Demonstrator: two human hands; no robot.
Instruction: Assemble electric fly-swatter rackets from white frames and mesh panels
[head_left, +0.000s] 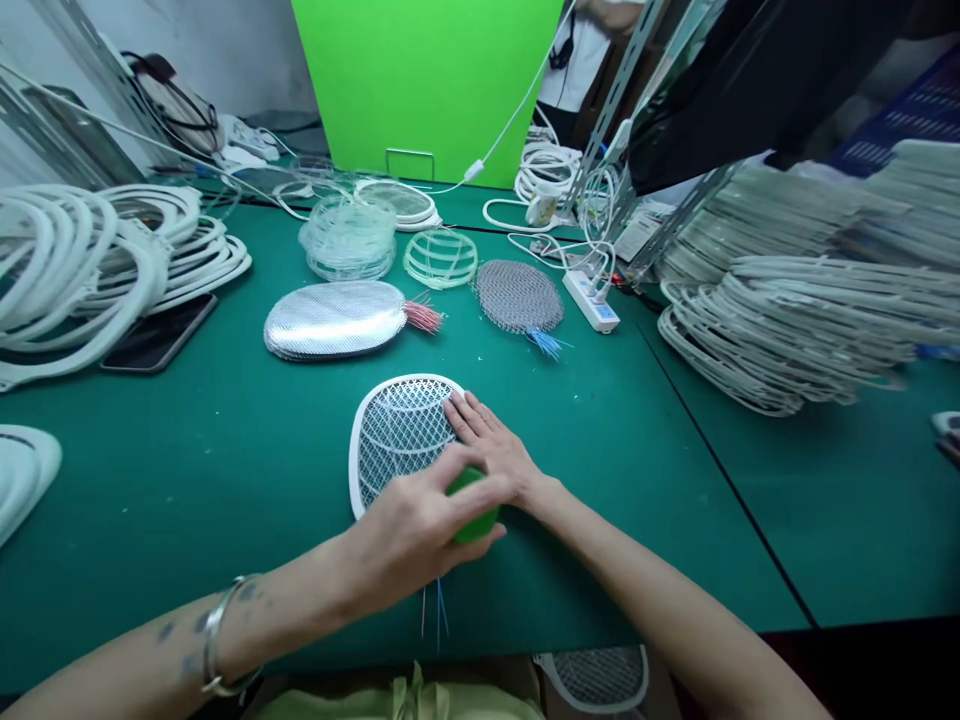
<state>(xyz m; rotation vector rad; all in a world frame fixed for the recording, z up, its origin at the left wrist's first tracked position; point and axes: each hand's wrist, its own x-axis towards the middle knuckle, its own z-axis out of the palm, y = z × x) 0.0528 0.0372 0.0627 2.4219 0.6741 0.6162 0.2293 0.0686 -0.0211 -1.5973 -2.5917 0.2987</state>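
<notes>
A white mosquito-swatter head (405, 415) with metal mesh lies flat on the green table in front of me. My left hand (424, 510) is wrapped round a rounded green object (474, 508) above the head's lower right part; its exact kind does not show. With fingers stretched out, my right hand (499, 455) rests flat on the right rim of the head. Thin blue and reddish wires (440, 610) stick out below my left hand, toward the table's near edge. The lower part of the head is hidden behind my hands.
Beyond lie stacked oval mesh sheets (334, 318) with red wires, round meshes (519, 297) with blue wires and clear plastic rings (349, 238). White frames (82, 265) are piled left, more frames (780, 320) right. A phone (161, 335) and a power strip (591, 300) lie there. A person (581, 60) stands behind.
</notes>
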